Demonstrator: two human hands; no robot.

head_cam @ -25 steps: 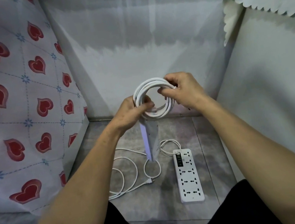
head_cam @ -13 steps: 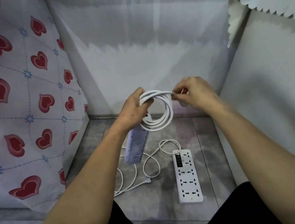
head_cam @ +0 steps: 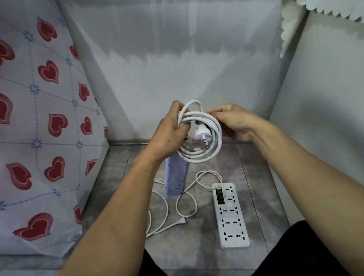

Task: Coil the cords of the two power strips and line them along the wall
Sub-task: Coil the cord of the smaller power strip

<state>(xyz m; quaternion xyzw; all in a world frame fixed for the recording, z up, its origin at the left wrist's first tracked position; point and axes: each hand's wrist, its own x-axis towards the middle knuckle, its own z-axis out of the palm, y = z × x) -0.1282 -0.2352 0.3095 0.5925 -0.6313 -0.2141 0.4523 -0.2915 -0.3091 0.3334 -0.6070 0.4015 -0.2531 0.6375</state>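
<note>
Coiled white cord (head_cam: 201,144) is held in the air above the grey floor (head_cam: 119,173), in front of the wall (head_cam: 163,68). Its left side is gripped by the left hand (head_cam: 170,132), fingers curled round the loops; its right side is pinched by the right hand (head_cam: 234,121). A white plug (head_cam: 202,134) is seen inside the coil. One power strip (head_cam: 175,178) hangs tilted beneath the coil. The second power strip (head_cam: 230,214) is laid flat on the floor, its thin cord (head_cam: 163,204) spread loose in loops to its left. A heart-patterned cloth (head_cam: 16,130) is seen at left.
</note>
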